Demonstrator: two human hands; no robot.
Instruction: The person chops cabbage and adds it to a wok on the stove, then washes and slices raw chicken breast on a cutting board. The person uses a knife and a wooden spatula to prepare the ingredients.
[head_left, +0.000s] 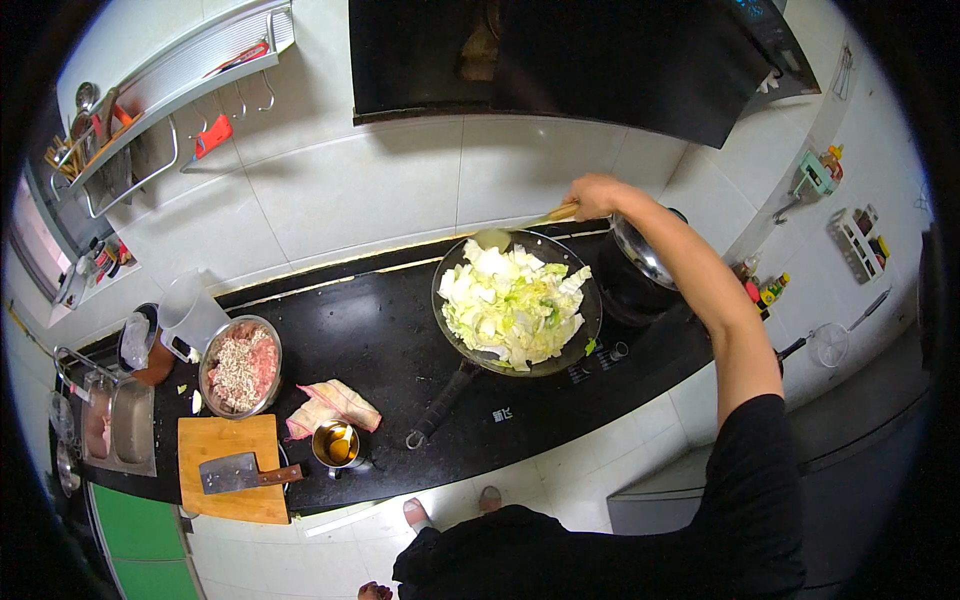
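Note:
My right hand grips the wooden handle of a spatula, reaching over the far side of a wok. Its pale blade rests at the wok's back rim, against the food. Chopped Chinese cabbage is heaped in the dark wok, whose long black handle points towards me and to the left. Only a small part of my left hand shows, low at the bottom edge beside my body and away from the counter; its fingers are too cut off to read.
A lidded pot stands right of the wok, under my forearm. Leftward are a cloth, a metal cup of oil-like liquid, a bowl of minced meat, and a cleaver on a cutting board. A range hood hangs above.

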